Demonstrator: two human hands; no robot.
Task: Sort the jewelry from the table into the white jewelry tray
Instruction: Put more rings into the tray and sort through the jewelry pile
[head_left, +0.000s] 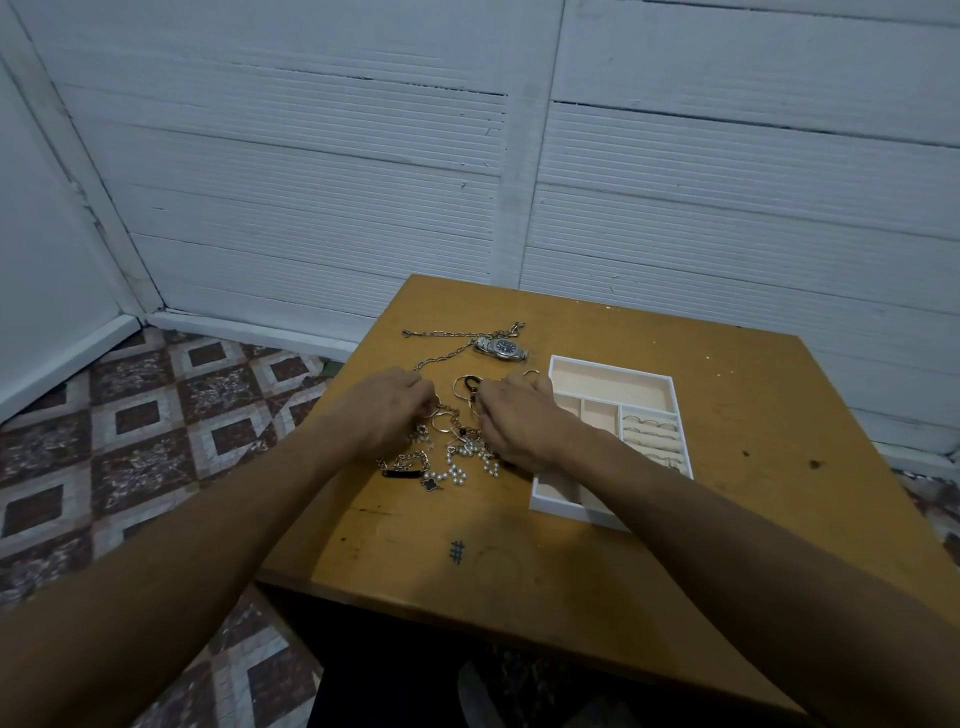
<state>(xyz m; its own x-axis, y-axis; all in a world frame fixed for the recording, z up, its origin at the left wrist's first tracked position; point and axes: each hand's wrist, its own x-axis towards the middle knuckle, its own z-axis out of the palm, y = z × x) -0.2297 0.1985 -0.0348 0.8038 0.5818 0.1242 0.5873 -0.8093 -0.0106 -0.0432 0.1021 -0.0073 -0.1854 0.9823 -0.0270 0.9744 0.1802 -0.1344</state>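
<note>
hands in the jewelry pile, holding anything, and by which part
Cannot tell: left hand and right hand curl down into the jewelry pile, their backs hiding any hold.

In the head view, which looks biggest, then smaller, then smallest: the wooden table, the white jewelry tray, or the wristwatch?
1. wooden table
2. white jewelry tray
3. wristwatch

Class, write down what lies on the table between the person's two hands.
In the head view, tangled jewelry lies between the left hand and right hand: hoops, chain links and a dark clasp.
</note>
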